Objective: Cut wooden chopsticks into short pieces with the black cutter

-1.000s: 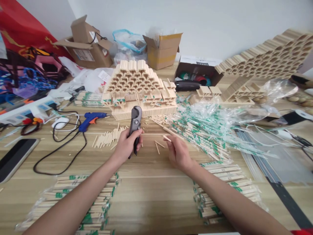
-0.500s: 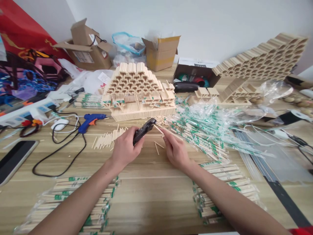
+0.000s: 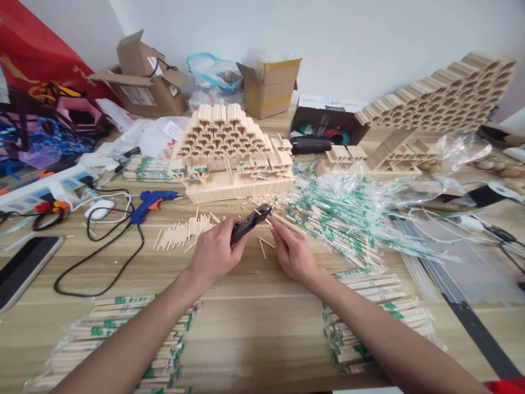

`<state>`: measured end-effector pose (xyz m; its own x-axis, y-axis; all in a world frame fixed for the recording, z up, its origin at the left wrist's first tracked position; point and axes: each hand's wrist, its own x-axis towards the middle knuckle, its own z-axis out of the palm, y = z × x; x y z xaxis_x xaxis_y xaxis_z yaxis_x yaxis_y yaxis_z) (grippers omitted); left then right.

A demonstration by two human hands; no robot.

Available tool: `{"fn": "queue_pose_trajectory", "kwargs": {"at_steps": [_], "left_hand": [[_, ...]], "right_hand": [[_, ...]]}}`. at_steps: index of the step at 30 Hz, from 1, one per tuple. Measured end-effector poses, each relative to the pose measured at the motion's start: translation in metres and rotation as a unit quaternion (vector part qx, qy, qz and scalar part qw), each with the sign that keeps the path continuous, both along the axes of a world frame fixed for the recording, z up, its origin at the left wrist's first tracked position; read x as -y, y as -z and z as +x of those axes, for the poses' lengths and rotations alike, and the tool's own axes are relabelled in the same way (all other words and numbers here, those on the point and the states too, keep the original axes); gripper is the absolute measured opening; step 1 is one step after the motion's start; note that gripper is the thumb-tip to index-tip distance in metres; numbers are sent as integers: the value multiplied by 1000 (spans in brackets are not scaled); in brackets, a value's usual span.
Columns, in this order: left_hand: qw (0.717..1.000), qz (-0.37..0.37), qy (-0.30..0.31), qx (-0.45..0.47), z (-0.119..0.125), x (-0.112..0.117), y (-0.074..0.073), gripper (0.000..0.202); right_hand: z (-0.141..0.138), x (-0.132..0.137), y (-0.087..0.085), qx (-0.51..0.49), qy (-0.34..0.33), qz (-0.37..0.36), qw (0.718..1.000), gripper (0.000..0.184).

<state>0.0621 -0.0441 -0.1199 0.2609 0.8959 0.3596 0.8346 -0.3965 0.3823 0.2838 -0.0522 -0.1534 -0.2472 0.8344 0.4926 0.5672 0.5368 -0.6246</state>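
My left hand point(image 3: 216, 249) is closed around a black plier-like cutter point(image 3: 251, 223), its head pointing up and to the right. My right hand point(image 3: 294, 251) pinches a thin wooden stick, mostly hidden by the fingers, at the cutter's head. A short light piece shows on the far side of that head. Below the hands lie two short cut sticks point(image 3: 262, 247). Left of the cutter is a row of short stick pieces point(image 3: 186, 232). Behind the hands stands a tiered structure of glued wooden sticks point(image 3: 240, 189), with small offcuts at its foot.
A blue glue gun point(image 3: 148, 206) with its black cord lies left. Wrapped chopsticks point(image 3: 118, 334) lie under my left forearm, and another wrapped bundle point(image 3: 381, 306) under my right. Torn wrappers point(image 3: 340, 202) spread at right. A phone point(image 3: 28, 268) rests far left; a larger stick structure point(image 3: 443, 104) stands back right.
My left hand and the cutter have moved right, so the cutter's head now meets my right fingertips. The stick length between them no longer shows. My right hand has barely moved.
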Motion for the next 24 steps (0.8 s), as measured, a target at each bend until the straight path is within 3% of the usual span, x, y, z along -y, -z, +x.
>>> {"fn": "queue_pose_trajectory", "kwargs": {"at_steps": [5,13,24], "left_hand": [[1000,-11,-8,-8,2,0,0,22],[999,-49,-11,-10,4,1,-8,44],[991,-87,-52,-87,3,-5,-10,58]], "right_hand": [[0,0,-3,0,2,-11,1000,46],[-3,0,-4,0,4,-24,1000,45],[-7,-1,-3,-22,15,-44,999,34]]}}
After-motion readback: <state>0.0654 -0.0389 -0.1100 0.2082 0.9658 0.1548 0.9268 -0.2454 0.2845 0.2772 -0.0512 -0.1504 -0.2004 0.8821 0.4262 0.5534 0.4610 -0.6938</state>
